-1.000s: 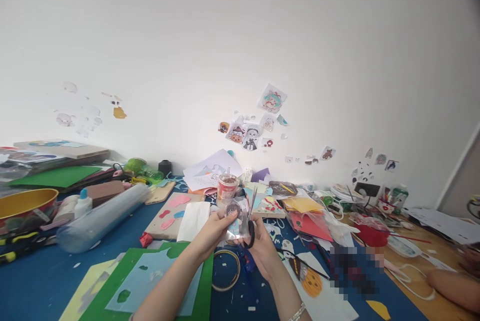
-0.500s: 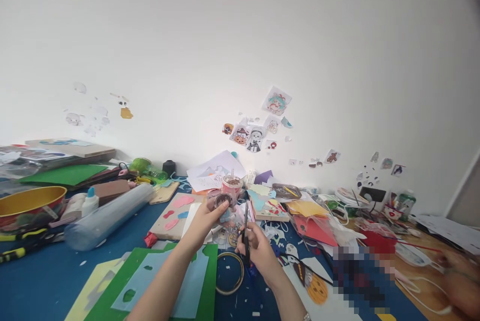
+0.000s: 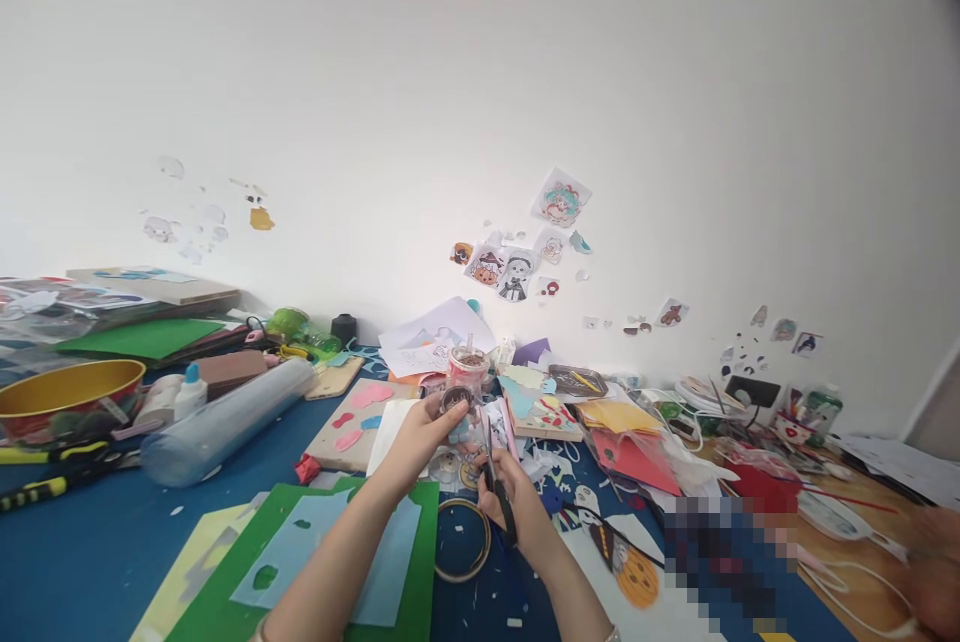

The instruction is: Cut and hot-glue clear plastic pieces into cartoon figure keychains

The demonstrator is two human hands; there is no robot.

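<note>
My left hand point(image 3: 411, 444) pinches a clear plastic sheet with a printed sticker point(image 3: 456, 402) and holds it up above the blue table. My right hand point(image 3: 512, 505) is closed around the black handles of a pair of scissors point(image 3: 493, 467), whose blades point up into the lower edge of the sheet. A tape ring point(image 3: 463, 539) lies on the table just below both hands. A green card with a pale blue cut-out sheet point(image 3: 330, 562) lies under my left forearm.
A clear plastic tube point(image 3: 225, 419), a glue bottle point(image 3: 189, 390) and a yellow bowl point(image 3: 67, 389) are at the left. A cup point(image 3: 467, 369), coloured papers and a pumpkin cut-out point(image 3: 637, 577) crowd the middle and right. Another person's hand point(image 3: 930, 572) shows at the far right.
Both hands have shifted slightly; the left hand lifted the sticker sheet a little higher, and the scissors now stand more upright under it.
</note>
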